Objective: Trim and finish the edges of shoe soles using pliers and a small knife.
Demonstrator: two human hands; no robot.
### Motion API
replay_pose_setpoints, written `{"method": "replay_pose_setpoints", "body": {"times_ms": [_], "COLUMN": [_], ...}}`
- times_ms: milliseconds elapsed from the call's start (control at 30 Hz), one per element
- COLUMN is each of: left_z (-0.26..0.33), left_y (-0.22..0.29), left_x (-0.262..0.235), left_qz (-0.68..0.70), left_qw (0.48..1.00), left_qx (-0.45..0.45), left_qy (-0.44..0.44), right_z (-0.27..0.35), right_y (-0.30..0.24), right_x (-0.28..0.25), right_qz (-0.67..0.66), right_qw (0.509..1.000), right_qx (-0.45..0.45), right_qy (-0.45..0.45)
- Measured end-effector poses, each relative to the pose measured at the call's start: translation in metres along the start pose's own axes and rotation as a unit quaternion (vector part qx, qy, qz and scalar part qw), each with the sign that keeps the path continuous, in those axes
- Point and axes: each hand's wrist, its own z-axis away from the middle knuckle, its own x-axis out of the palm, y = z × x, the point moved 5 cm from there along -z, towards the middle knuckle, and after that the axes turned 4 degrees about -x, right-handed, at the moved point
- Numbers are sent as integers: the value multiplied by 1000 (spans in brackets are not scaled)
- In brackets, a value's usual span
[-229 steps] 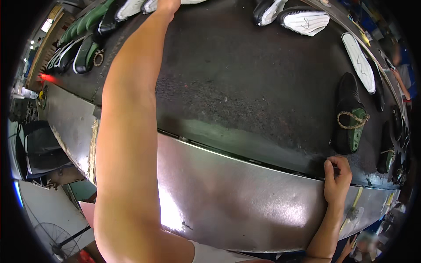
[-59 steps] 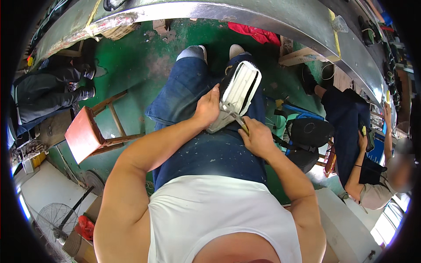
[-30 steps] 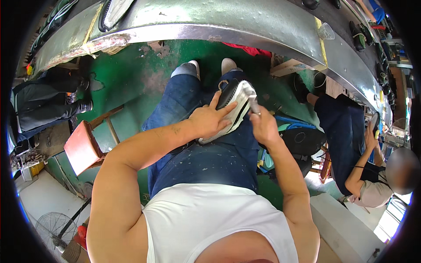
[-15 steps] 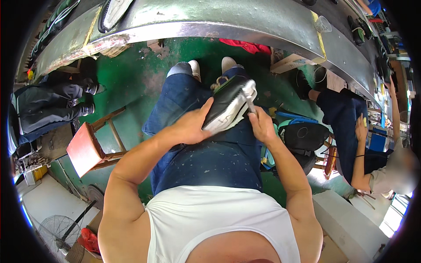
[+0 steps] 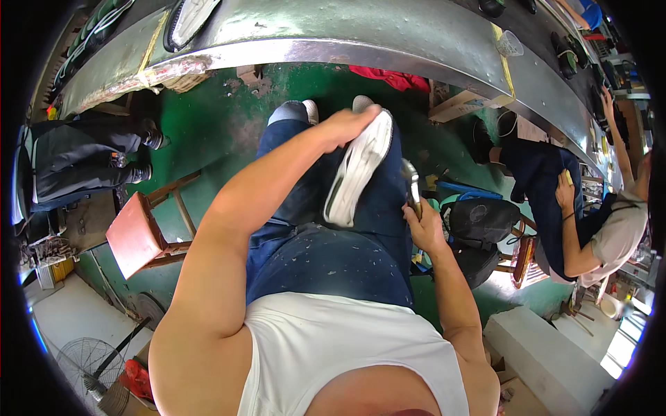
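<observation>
A shoe (image 5: 359,177) lies along my thighs, its whitish underside turned up and a dark edge showing. My left hand (image 5: 349,129) is wrapped around its far end. On the right, my right hand (image 5: 424,225) is closed on a metal hand tool (image 5: 414,186) with a shiny, curved head, held upright beside my right thigh and apart from the shoe. Whether the tool is a hammer or pincers is not clear. My dark blue apron (image 5: 326,260) carries pale specks.
A metal bench (image 5: 333,48) crosses ahead, bearing another shoe (image 5: 193,24) and a clear plastic cup (image 5: 510,45). A red-topped stool (image 5: 135,236) stands left; a black bag (image 5: 482,218) sits right. People sit on both sides. A fan (image 5: 90,374) is at lower left.
The shoe has turned from its black side to underside up. My left hand has moved from its near side to its far end. My right hand has drawn the tool off the shoe.
</observation>
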Motion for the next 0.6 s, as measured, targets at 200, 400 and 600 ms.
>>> {"method": "replay_pose_setpoints", "body": {"times_ms": [200, 400, 600], "left_z": [26, 45, 57], "left_y": [-67, -68, -85], "left_x": [32, 41, 42], "left_qz": [329, 293, 342], "left_qw": [943, 951, 938], "left_qx": [-48, 94, 48], "left_qy": [-22, -21, -3], "right_z": [-17, -46, -65], "right_y": [-44, -95, -112], "right_x": [-16, -19, -10], "right_qz": [53, 191, 251], "right_qw": [987, 956, 926], "right_qx": [-105, -200, -91], "right_qy": [-107, -101, -269]}}
